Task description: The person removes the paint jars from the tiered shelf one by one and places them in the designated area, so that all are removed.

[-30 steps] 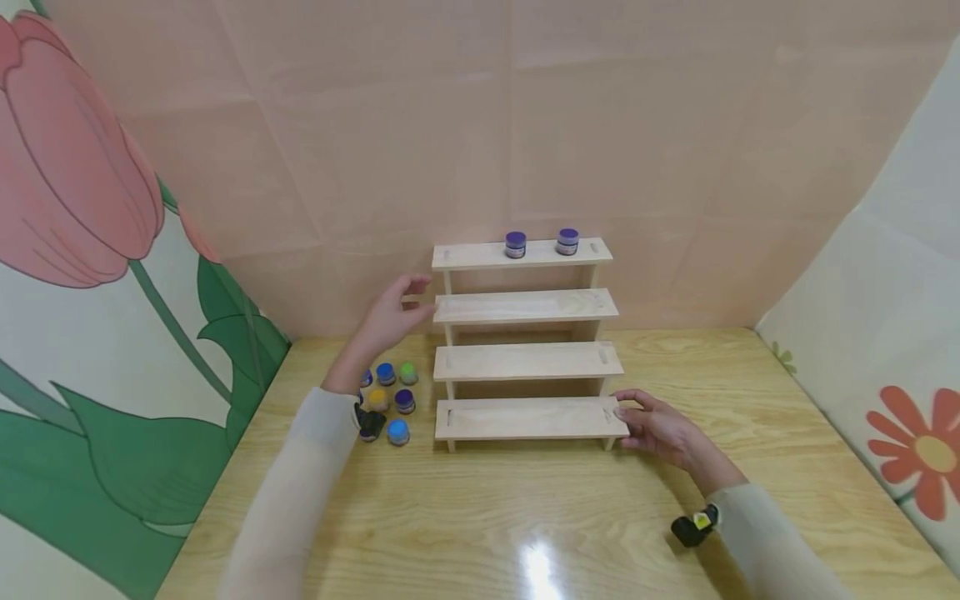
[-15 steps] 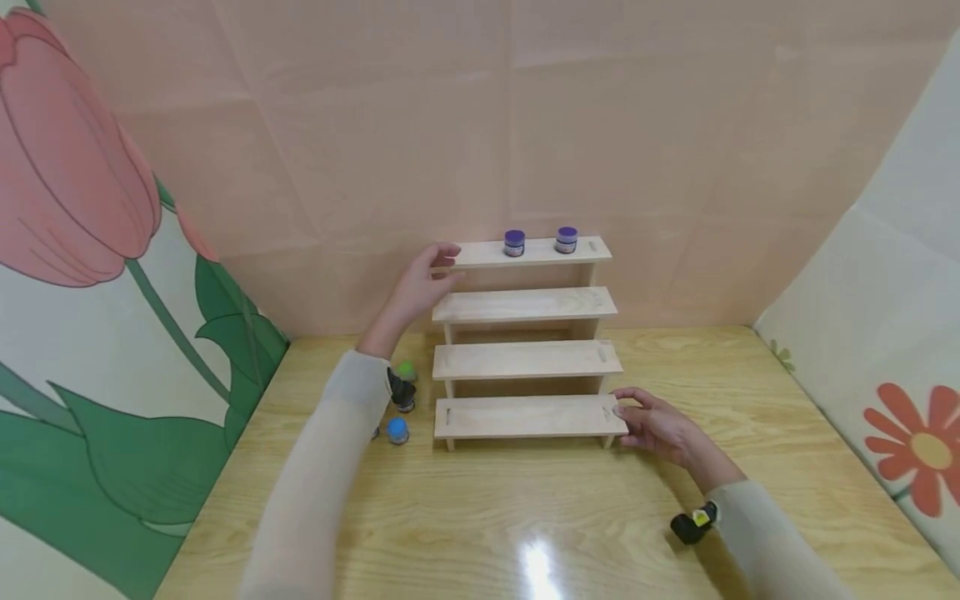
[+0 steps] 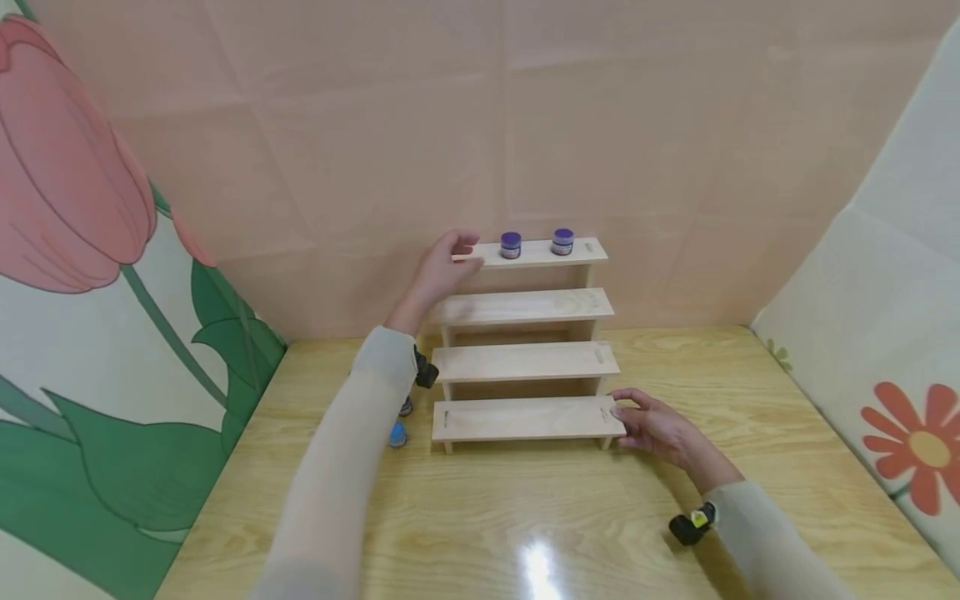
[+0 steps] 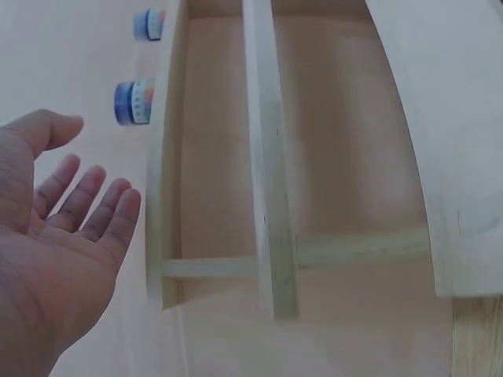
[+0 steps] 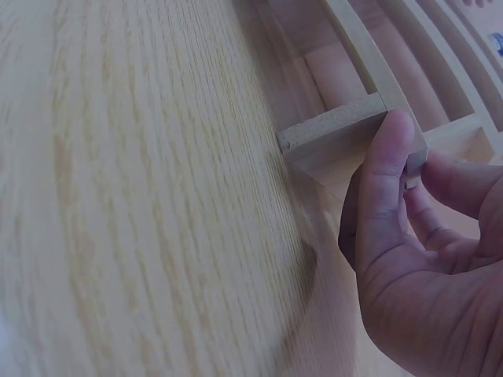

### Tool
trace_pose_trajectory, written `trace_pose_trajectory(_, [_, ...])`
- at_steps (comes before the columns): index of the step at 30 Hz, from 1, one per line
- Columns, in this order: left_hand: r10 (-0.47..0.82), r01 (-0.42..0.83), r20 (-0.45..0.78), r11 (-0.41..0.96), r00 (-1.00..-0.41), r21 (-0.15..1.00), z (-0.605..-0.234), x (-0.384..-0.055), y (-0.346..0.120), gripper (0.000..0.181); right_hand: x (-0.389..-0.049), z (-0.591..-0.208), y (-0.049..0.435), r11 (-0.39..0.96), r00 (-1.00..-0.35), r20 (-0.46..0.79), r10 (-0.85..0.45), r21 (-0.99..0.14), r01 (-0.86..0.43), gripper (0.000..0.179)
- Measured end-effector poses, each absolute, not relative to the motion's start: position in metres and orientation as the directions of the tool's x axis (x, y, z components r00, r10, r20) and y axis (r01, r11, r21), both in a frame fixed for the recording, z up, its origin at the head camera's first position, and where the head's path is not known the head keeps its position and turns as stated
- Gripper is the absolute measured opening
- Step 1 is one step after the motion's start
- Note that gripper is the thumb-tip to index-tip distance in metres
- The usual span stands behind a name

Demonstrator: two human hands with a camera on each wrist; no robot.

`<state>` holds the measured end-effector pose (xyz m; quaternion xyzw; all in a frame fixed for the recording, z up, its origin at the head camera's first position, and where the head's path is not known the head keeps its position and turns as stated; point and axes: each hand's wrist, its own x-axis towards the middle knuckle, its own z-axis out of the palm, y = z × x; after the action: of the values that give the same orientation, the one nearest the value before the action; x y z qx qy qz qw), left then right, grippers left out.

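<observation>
A four-tier wooden step rack point(image 3: 525, 361) stands on the table against the backdrop. Two small jars with purple lids, a nearer jar point(image 3: 511, 245) and one farther right point(image 3: 562, 242), sit upright on its top step. My left hand point(image 3: 442, 265) is at the left end of that step, holding nothing, its fingers and thumb spread toward the nearer jar. The left wrist view shows a gap between this hand point(image 4: 71, 212) and the jar point(image 4: 134, 102). At the right end of the lowest step, my right hand point(image 3: 660, 427) pinches the board's corner between thumb and fingers point(image 5: 385, 173).
Left of the rack, a blue-lidded jar point(image 3: 397, 435) and a dark jar point(image 3: 406, 407) show on the wooden table point(image 3: 465, 517); my left forearm covers the area beside them. A flowered panel point(image 3: 885, 350) borders the right side.
My left hand has moved up and to the right, from beside the second-highest step to the top step's left end. My right hand stays at the lowest step's corner.
</observation>
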<state>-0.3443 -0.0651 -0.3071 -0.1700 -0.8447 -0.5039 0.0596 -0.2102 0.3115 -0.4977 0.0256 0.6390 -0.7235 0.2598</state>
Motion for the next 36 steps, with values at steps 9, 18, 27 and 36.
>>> trace_pose_trajectory(9, [0.219,0.345,0.274,0.429,-0.936,0.835,-0.304,-0.355,-0.048,0.045,-0.207,-0.497,0.310,-0.068,-0.869,-0.357,-0.343,-0.913,0.403,0.030])
trace_pose_trajectory(18, [0.207,0.354,0.293,0.403,-0.934,0.844,-0.310,-0.369,-0.027,0.047,-0.205,-0.499,0.310,-0.076,-0.873,-0.357,-0.331,-0.912,0.402,0.028])
trace_pose_trajectory(27, [0.219,0.344,0.275,0.407,-0.936,0.846,-0.308,-0.375,-0.015,0.051,-0.205,-0.499,0.309,-0.082,-0.875,-0.352,-0.333,-0.913,0.399,0.028])
trace_pose_trajectory(36, [0.234,0.355,0.273,0.490,-0.933,0.796,-0.310,-0.377,-0.012,0.048,-0.204,-0.500,0.305,-0.090,-0.871,-0.345,-0.351,-0.913,0.398,0.028])
